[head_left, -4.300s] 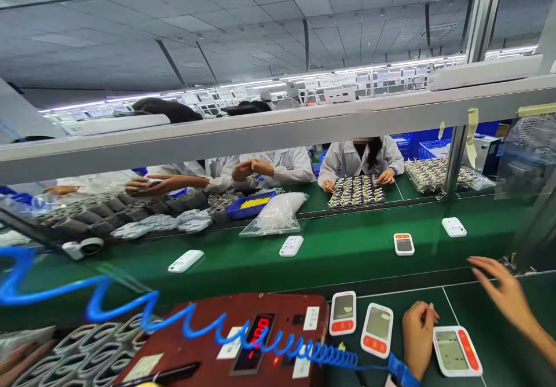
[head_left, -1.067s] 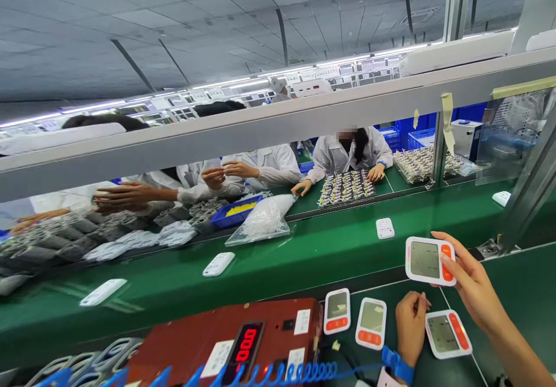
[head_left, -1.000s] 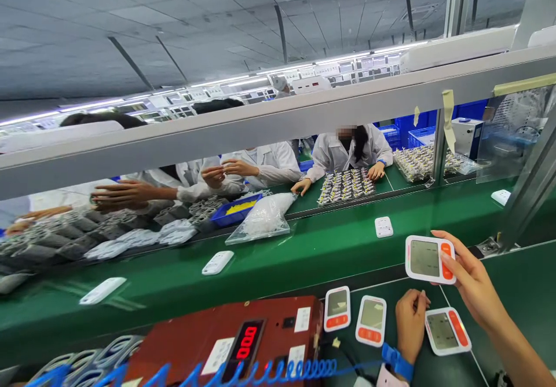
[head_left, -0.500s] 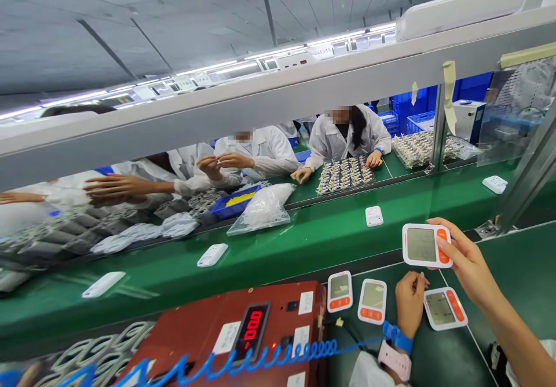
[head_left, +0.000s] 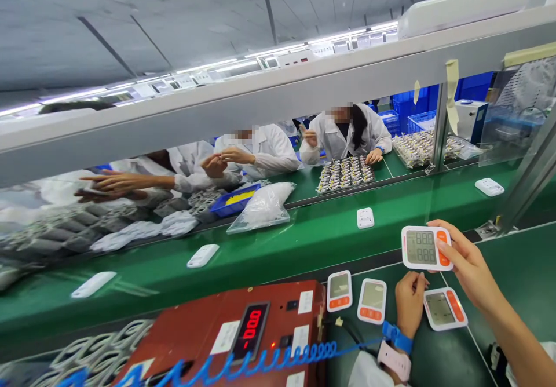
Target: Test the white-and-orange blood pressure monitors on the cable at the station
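My right hand (head_left: 467,265) pinched the lit monitor (head_left: 426,248) by its orange edge, screen facing me; my left hand (head_left: 409,303) rested curled on the surface (head_left: 512,271).

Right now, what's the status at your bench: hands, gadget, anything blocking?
Right hand holds a white monitor up, digits lit. Left hand rests fisted on the green mat, between two flat monitors. Nothing in the way.
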Available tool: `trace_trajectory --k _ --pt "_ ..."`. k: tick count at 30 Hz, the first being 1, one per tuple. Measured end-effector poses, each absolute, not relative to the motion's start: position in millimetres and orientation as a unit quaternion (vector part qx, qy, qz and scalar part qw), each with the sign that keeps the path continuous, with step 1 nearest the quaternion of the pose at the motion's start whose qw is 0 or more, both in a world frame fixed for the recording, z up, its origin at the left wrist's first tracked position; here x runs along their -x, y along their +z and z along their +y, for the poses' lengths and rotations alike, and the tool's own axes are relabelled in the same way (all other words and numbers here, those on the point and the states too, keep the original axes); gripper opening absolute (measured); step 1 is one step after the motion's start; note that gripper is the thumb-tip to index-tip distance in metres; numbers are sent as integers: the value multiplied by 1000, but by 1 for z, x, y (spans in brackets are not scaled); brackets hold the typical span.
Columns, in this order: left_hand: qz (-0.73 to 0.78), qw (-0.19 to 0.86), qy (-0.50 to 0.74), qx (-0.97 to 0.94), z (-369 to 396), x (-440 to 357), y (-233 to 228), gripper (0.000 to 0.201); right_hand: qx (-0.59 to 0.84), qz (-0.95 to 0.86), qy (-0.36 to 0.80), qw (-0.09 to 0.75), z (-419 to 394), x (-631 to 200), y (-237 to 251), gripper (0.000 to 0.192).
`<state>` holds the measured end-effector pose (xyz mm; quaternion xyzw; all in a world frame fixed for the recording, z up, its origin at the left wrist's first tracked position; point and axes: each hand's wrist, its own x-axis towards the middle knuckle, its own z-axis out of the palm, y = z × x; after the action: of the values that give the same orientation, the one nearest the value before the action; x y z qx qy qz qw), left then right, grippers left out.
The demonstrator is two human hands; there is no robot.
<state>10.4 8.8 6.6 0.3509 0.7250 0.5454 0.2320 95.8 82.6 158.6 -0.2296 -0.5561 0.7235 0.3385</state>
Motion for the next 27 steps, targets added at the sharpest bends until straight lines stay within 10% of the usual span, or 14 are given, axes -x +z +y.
trace_trajectory --k 27 --pt "720 239 552 -345 8 -11 13 36 240 -574 706 339 86 -98 161 40"
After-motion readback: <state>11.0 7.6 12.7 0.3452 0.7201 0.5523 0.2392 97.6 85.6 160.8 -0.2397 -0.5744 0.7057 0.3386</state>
